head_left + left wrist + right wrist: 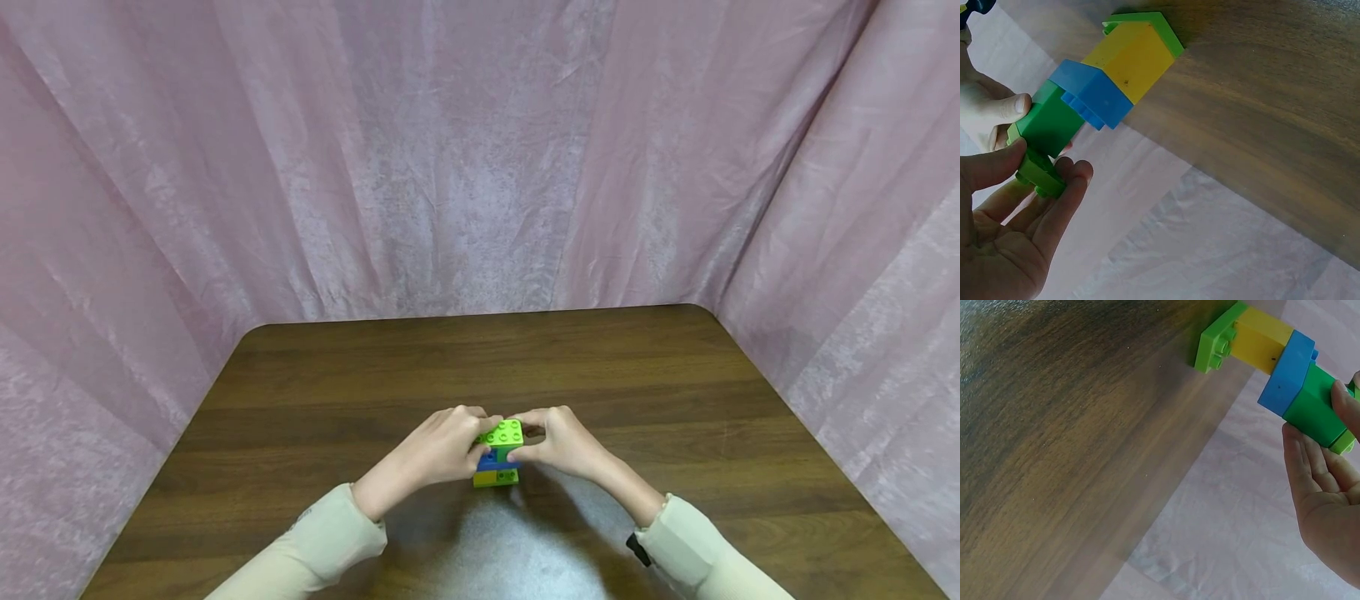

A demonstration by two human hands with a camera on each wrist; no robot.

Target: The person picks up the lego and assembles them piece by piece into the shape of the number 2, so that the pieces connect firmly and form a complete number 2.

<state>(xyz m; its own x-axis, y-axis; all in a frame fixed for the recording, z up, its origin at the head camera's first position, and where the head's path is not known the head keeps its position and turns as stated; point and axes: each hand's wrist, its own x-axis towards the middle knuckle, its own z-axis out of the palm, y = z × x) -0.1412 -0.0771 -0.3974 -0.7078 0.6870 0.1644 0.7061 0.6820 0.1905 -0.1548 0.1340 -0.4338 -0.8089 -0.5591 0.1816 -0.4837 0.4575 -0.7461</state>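
A stack of toy building bricks stands on the brown wooden table (315, 375). At its base lies a flat light green brick (1213, 344), with a yellow brick (1132, 56) above it. Higher up come a blue brick (1097, 94) and a dark green brick (1314, 403). The topmost light green brick (507, 432) shows studs and juts out to one side. My left hand (448, 442) pinches this top brick between thumb and fingers. From the other side, my right hand (564, 443) grips the stack around the dark green brick.
Pink velvety curtains (465, 158) hang behind the table and along both its sides. The table's far edge runs straight, with rounded corners.
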